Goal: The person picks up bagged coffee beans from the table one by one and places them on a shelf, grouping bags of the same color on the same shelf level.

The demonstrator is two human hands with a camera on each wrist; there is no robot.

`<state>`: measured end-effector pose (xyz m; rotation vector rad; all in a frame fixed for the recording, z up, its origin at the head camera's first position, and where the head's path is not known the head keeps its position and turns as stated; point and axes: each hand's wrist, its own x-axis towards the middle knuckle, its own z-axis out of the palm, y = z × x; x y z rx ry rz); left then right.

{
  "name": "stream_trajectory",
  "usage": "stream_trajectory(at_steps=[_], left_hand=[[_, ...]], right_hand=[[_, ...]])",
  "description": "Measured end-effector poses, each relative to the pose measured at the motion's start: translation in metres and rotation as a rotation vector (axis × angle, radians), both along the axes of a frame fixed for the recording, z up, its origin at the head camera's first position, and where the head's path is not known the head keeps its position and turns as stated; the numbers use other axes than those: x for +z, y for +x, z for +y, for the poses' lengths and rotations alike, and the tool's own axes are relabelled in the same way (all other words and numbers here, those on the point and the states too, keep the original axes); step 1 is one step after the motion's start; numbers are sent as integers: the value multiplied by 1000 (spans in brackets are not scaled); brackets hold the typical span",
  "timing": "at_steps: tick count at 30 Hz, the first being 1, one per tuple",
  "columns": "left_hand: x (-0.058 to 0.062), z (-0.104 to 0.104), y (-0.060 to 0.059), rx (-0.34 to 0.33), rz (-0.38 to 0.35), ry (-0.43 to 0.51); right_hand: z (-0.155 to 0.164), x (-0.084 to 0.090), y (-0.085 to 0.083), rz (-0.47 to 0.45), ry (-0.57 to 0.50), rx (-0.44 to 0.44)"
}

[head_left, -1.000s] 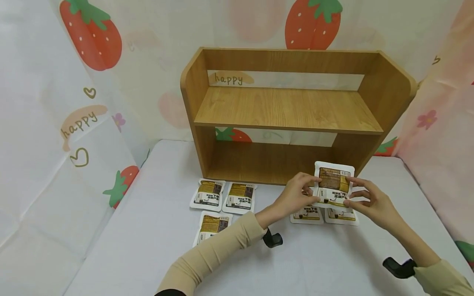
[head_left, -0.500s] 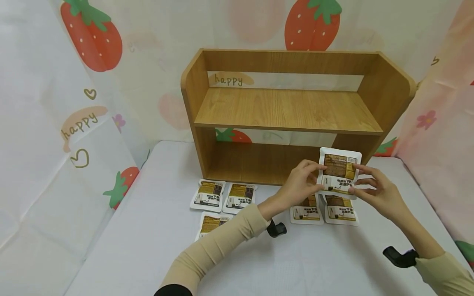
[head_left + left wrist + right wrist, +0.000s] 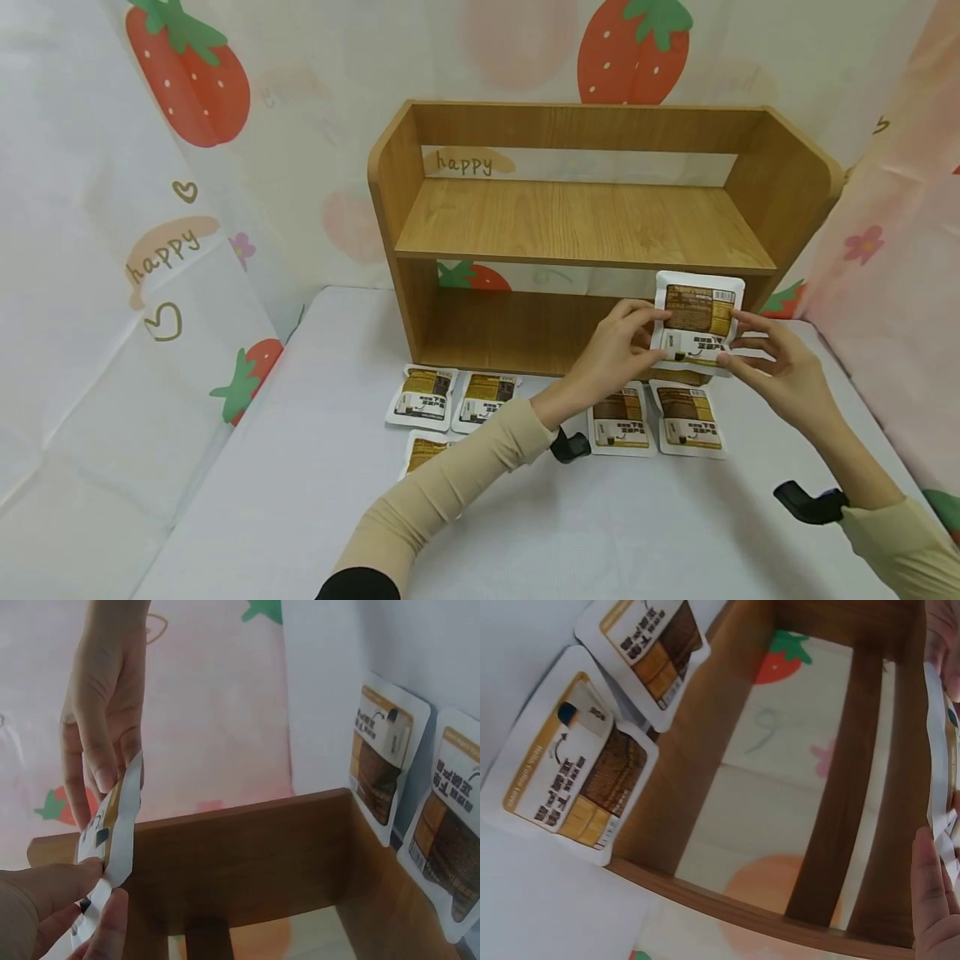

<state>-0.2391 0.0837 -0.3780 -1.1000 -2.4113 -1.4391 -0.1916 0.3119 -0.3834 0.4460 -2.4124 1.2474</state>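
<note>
left hand [image 3: 611,343]: we pinch the left edge of a white-bordered packet [image 3: 699,325] between thumb and fingers.
right hand [image 3: 783,373]: we pinch the same packet's right edge, index finger above thumb.
packet's place: we hold it up, printed face towards the head camera, near the right end of the wooden shelf [image 3: 577,223], above the white table [image 3: 585,533].
right pair [image 3: 688,419]: we see two similar packets lying side by side on the table.
left group [image 3: 422,394]: three more lie left of these, one partly hidden by our left sleeve [image 3: 450,483].

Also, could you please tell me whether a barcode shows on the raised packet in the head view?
Yes, the raised packet bears a barcode near its upper right corner.
</note>
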Motion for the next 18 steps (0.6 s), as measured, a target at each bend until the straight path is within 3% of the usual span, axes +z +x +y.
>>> stream_trajectory(at_steps=[8,15,18], left_hand=[[9,6,-7,9,33,4],[18,9,-11,1,37,-41],[20,9,-12,3,43,-48]], right_hand=[[-1,7,-3,88,4,-32],[-13,30,6,144,26,-21],[-10,28,2,166,52,-12]])
